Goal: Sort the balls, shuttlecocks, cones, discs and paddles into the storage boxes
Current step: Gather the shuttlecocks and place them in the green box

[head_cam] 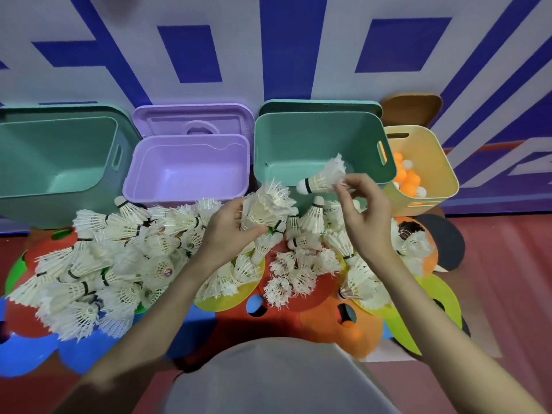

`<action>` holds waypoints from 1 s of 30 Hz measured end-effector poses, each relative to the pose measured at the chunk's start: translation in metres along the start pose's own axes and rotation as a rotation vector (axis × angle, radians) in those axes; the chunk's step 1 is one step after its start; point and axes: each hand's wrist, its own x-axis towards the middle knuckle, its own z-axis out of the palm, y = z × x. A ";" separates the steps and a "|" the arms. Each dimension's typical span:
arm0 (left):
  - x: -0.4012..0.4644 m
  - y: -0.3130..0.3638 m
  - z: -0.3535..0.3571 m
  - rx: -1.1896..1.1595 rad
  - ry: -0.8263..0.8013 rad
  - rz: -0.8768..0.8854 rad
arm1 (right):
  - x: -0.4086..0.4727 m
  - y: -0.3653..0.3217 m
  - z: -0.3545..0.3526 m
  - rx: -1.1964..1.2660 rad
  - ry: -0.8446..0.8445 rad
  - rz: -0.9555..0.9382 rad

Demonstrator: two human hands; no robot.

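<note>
Head view, the only one we have: our right hand pinches a single shuttlecock by its feather skirt, cork pointing left, held over the near rim of the middle green box, so we judge it is about to be dropped in there; that box looks empty from what shows. Our left hand grips a stacked bunch of shuttlecocks, fingers curled round the lower end, likely gathered as a stack so several go in at once. The loose shuttlecock pile still sprawls across the floor in front of the boxes, lying on top of the flat coloured discs, which is why discs wait. Dark paddles peek out on the right, partly buried. Orange and white balls already sit in the yellow box, so that class looks mostly done. The purple box and the left green box stand open with lids propped behind, nothing visible inside. Sorting of shuttlecocks is barely started.
</note>
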 end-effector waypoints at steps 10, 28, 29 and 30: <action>0.082 0.059 0.033 0.198 -0.019 0.254 | 0.046 0.023 -0.010 0.001 -0.051 0.034; 0.247 0.062 0.155 -0.003 -0.542 -0.008 | 0.127 0.142 -0.038 -0.322 -0.092 0.147; 0.251 0.060 0.160 -0.006 -0.574 -0.019 | 0.128 0.146 -0.038 -0.349 -0.123 0.145; 0.255 0.056 0.166 -0.007 -0.597 -0.033 | 0.129 0.150 -0.037 -0.381 -0.155 0.147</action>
